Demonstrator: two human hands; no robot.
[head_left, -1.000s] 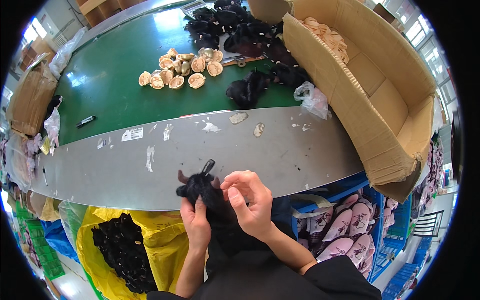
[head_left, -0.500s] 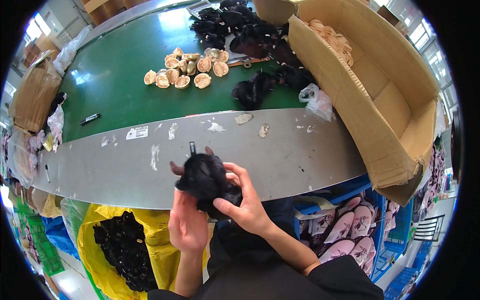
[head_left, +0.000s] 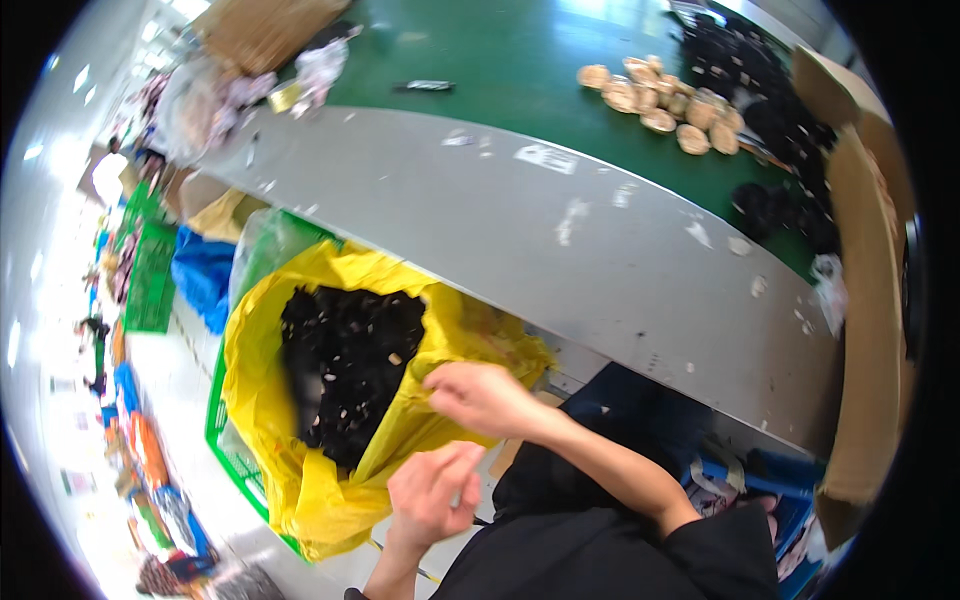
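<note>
A yellow plastic bag (head_left: 255, 360) lies spread open at the front left, lining a green crate (head_left: 222, 440) below the table. Inside it is a heap of small black plush pieces (head_left: 365, 345). A dark blurred shape shows at the heap's left side; I cannot make out what it is. My right hand (head_left: 485, 400) is over the bag's right side, fingers curled together, blurred, with nothing visible in them. Nearer to me, my left hand (head_left: 432, 495) hangs by the bag's front right edge, fingers loosely bent and the thumb apart, holding nothing visible.
The metal table edge (head_left: 440, 190) runs above the bag. On the green mat (head_left: 520, 50) are round beige plastic parts (head_left: 660, 100), black plush toys (head_left: 750, 80) and a marker (head_left: 425, 86). A large cardboard box (head_left: 865, 300) stands at the right.
The horned black plush toy has left my hands. Both hands have gone from the table edge to the yellow bag, and the view has swung left.
</note>
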